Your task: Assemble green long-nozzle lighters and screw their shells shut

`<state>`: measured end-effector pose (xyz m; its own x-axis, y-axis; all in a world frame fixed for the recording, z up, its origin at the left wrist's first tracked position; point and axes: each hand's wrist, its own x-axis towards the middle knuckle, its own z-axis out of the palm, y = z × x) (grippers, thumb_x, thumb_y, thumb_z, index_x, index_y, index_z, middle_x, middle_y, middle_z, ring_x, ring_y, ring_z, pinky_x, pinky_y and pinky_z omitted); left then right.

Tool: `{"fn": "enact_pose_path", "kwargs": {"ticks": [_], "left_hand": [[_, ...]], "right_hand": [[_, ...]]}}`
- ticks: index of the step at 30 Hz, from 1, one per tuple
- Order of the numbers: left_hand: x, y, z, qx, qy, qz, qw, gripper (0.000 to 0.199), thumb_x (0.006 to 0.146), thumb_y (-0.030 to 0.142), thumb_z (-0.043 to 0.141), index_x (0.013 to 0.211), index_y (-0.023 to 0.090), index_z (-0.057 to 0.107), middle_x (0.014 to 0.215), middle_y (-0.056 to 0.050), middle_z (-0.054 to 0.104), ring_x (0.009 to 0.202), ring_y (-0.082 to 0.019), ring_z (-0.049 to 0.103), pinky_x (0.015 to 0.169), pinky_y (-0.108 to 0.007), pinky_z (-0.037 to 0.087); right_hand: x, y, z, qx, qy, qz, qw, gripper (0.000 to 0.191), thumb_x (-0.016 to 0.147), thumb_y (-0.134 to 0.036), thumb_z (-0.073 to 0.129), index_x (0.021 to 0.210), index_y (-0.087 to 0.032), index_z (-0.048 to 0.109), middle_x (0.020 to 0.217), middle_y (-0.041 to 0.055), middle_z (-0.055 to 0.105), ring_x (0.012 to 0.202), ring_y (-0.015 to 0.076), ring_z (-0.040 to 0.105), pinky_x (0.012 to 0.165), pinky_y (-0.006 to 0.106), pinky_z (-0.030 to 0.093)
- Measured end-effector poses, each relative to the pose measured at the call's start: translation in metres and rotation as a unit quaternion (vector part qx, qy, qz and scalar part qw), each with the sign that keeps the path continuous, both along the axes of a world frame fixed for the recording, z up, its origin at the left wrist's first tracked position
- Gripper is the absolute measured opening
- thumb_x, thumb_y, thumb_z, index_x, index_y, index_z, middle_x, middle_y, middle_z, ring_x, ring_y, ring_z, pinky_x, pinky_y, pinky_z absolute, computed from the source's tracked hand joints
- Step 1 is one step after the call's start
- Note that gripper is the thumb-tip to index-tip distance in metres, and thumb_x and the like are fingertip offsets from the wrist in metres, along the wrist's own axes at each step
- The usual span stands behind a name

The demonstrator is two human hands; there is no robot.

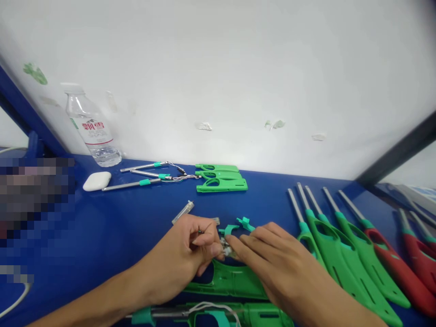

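Note:
My left hand (200, 247) is closed, its thumb and fingertips pinching one side of a small clear plastic lighter part (226, 250). My right hand (272, 254) grips the other side with its index finger on top; its thumb is hidden. The part sits just above an open green lighter shell half (235, 279). Behind the hands are a turquoise trigger piece (245, 224) and a clear fuel tank (184, 211). In front, at the bottom edge, another green shell (265, 314) has a metal tube (166, 313) and white wires beside it.
Assembled green lighters (344, 259) and red lighters (398, 261) lie at right. Green shell halves (223, 184) and metal tubes (132, 185) with wires lie at the back. A water bottle (97, 136) and white case (97, 181) stand back left, before the white wall (218, 81).

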<state>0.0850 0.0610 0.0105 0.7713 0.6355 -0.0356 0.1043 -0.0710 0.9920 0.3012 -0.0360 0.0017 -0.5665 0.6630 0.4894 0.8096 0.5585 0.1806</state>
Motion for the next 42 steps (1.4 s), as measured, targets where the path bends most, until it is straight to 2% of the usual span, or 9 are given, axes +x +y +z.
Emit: {"fn": "enact_pose_path", "kwargs": {"ticks": [7,14,19,25,32,35,37,39,42], "left_hand": [[-0.001,0.0,0.003,-0.007,-0.02,-0.009,1.0,0.052,0.091,0.036,0.069,0.062,0.025,0.028,0.06,0.006,0.05,0.051,-0.009,0.041,0.059,-0.028,0.039],[0.0,0.001,0.002,-0.035,-0.033,-0.009,0.999,0.046,0.091,0.025,0.071,0.066,0.024,0.033,0.059,0.009,0.044,0.052,-0.008,0.037,0.055,-0.024,0.036],[-0.003,0.002,-0.003,-0.04,-0.051,-0.021,0.998,0.047,0.098,0.031,0.072,0.068,0.022,0.037,0.071,0.005,0.051,0.073,-0.011,0.058,0.059,-0.023,0.032],[-0.004,0.003,0.004,-0.05,-0.062,-0.027,0.997,0.044,0.097,0.038,0.079,0.074,0.021,0.045,0.072,0.006,0.054,0.077,-0.01,0.059,0.062,-0.021,0.038],[-0.006,0.004,0.007,-0.075,-0.042,-0.037,0.996,0.032,0.096,0.042,0.081,0.094,0.022,0.056,0.084,0.006,0.072,0.049,-0.004,0.044,0.046,-0.019,0.032],[-0.009,0.004,0.016,-0.035,0.019,-0.053,0.998,0.02,0.105,0.043,0.064,0.113,0.025,0.061,0.081,0.005,0.072,0.049,-0.006,0.045,0.046,-0.019,0.034],[-0.012,0.007,0.023,0.043,0.121,-0.094,0.987,0.019,0.106,0.038,0.058,0.105,0.022,0.067,0.074,0.005,0.067,0.059,-0.009,0.051,0.053,-0.02,0.038],[-0.015,0.01,0.03,0.061,0.183,-0.153,0.969,0.018,0.101,0.032,0.063,0.09,0.019,0.071,0.066,0.005,0.059,0.06,-0.01,0.049,0.052,-0.021,0.036],[-0.017,0.013,0.037,0.062,0.235,-0.206,0.948,0.017,0.097,0.031,0.066,0.091,0.02,0.077,0.065,0.005,0.056,0.056,-0.01,0.046,0.048,-0.022,0.033]], "right_hand": [[-0.001,-0.001,0.006,-0.01,0.002,0.005,1.0,0.042,0.101,0.005,0.041,0.131,-0.011,0.065,0.092,0.0025,0.077,0.076,0.0216,0.062,0.076,0.039,0.042],[-0.001,-0.003,0.016,0.025,0.013,-0.01,1.0,0.038,0.116,-0.005,0.032,0.126,-0.011,0.069,0.095,0.0035,0.079,0.079,0.0207,0.066,0.079,0.038,0.043],[0.004,-0.003,0.015,0.013,0.015,0.001,1.0,0.034,0.118,-0.009,0.035,0.128,-0.012,0.066,0.1,0.0042,0.079,0.085,0.0216,0.068,0.081,0.038,0.043],[0.003,-0.003,0.014,-0.041,0.013,-0.012,0.999,0.04,0.104,0.004,0.038,0.131,-0.017,0.058,0.1,0.0025,0.075,0.084,0.0228,0.065,0.082,0.038,0.043],[-0.005,-0.007,0.015,-0.088,0.031,-0.025,0.995,0.031,0.104,-0.004,0.037,0.126,-0.019,0.053,0.095,0.0044,0.068,0.081,0.0255,0.064,0.075,0.04,0.048],[-0.008,-0.011,0.017,-0.093,0.106,-0.041,0.989,0.011,0.108,-0.018,0.05,0.115,-0.024,0.056,0.093,0.002,0.07,0.08,0.0244,0.068,0.077,0.04,0.052],[-0.008,-0.014,0.021,-0.126,0.161,-0.039,0.978,0.003,0.105,-0.023,0.061,0.108,-0.025,0.062,0.09,-0.0012,0.073,0.077,0.0208,0.07,0.078,0.037,0.054],[-0.005,-0.017,0.027,-0.193,0.192,-0.026,0.962,0.009,0.099,-0.018,0.068,0.102,-0.026,0.068,0.087,-0.005,0.076,0.075,0.0165,0.073,0.08,0.033,0.055],[0.004,-0.02,0.033,-0.307,0.178,-0.006,0.935,0.025,0.088,-0.007,0.072,0.101,-0.028,0.076,0.091,-0.0077,0.081,0.082,0.0139,0.077,0.086,0.028,0.056]]}}
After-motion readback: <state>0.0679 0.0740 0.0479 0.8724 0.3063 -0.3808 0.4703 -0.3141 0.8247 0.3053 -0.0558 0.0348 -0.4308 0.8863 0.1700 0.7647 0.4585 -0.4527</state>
